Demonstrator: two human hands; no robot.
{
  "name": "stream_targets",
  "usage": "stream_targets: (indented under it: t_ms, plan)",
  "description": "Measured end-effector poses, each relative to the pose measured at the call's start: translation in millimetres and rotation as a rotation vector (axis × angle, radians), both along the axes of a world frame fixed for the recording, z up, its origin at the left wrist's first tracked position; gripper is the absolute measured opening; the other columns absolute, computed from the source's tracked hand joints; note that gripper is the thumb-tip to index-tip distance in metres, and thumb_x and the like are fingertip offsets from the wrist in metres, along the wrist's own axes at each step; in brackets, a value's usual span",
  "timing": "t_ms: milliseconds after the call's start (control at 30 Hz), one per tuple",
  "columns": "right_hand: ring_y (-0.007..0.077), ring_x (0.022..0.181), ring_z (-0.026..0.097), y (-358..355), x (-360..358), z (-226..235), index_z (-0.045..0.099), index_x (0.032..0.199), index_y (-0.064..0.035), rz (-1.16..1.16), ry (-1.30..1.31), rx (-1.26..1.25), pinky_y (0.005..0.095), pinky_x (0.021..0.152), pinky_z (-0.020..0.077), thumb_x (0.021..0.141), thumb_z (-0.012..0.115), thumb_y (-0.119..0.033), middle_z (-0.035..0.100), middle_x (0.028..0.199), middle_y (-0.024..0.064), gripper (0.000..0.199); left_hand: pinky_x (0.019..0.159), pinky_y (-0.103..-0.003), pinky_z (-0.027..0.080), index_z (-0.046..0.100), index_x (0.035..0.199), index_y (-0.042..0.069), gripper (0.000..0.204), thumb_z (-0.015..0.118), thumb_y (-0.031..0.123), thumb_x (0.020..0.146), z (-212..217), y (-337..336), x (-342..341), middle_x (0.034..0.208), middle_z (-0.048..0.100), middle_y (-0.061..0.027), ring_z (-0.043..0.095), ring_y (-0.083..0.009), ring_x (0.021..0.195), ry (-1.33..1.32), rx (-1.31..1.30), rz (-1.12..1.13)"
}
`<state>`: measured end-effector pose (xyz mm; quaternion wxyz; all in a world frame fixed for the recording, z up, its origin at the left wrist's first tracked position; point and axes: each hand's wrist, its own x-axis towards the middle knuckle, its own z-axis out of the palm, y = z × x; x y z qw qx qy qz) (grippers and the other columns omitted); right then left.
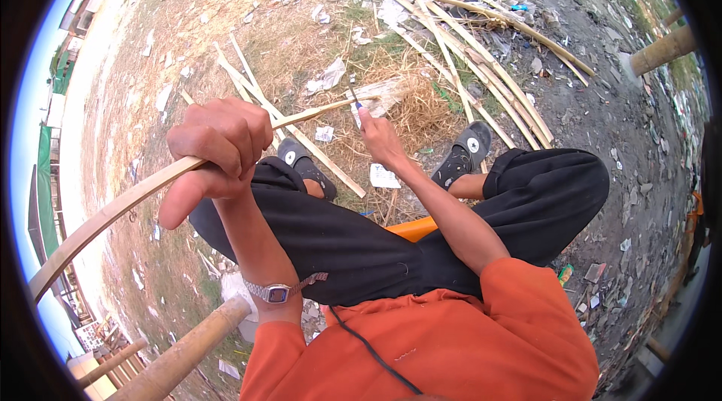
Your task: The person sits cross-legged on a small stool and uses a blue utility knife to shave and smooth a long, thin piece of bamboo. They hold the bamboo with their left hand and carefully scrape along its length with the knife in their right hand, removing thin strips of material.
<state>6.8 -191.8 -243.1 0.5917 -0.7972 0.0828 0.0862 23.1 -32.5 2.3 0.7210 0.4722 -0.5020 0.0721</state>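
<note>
A long, pale split-bamboo strip runs from the left edge of the head view, through my left hand, to a point in front of my right hand. My left fingers are wrapped round it, with the thumb pointing down to the left. My right hand is closed round the blue handle of a small knife. Its thin dark blade crosses the strip close to the far end; whether it cuts in is too small to tell. Curled straw-coloured shavings lie on the ground just beyond my right hand.
Several bamboo strips lie piled ahead to the right. A few more strips cross on the ground ahead to the left. Thick bamboo poles stand at lower left and far right. Paper scraps and litter cover the ground.
</note>
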Motion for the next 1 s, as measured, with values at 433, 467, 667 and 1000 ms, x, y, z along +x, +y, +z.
stream_targets:
  t_ms: [433,467,667,1000]
  plan:
    - [0.0361,0.053,0.047,-9.5,9.6,-33.7,0.051,0.059,0.0094,-0.019,0.055,-0.097,0.0484,0.061,0.0382,0.094,0.029,-0.049,0.047,0.053,0.0271,0.071,0.031,-0.02,0.024,0.035,0.05,0.011,0.068,0.039,0.075,0.074,1.3,0.5,0.2,0.037,0.029,0.0052,0.026,-0.0065,0.027,-0.016,0.052,0.09]
    - [0.037,0.054,0.048,-7.7,7.3,-19.5,0.052,0.06,0.0095,-0.011,0.059,-0.085,0.0486,0.062,0.0386,0.094,0.029,-0.049,0.048,0.054,0.0276,0.071,0.031,-0.022,0.025,0.037,0.051,0.009,0.067,0.044,0.071,0.074,0.0,-1.6,0.1,0.038,0.029,0.004,0.027,-0.0078,0.028,-0.008,0.016,0.034]
    - [0.0403,0.063,0.057,-15.2,3.6,-68.1,0.055,0.065,0.0113,-0.033,0.173,-0.206,0.0484,0.067,0.0422,0.093,0.03,-0.05,0.055,0.064,0.0304,0.071,0.031,-0.022,0.024,0.037,0.051,0.009,0.068,0.043,0.072,0.074,0.7,-3.6,1.2,0.038,0.03,0.0037,0.028,-0.0081,0.028,-0.003,0.008,0.029]
    - [0.0305,0.053,0.046,7.3,-8.0,-39.6,0.046,0.057,0.0039,-0.225,-0.035,-0.076,0.0461,0.06,0.0368,0.095,0.028,-0.048,0.047,0.054,0.0216,0.067,0.037,-0.023,0.024,0.033,0.054,0.011,0.069,0.028,0.076,0.077,-1.6,1.8,-2.3,0.039,0.029,0.002,0.024,-0.0077,0.029,0.235,-0.093,0.522]
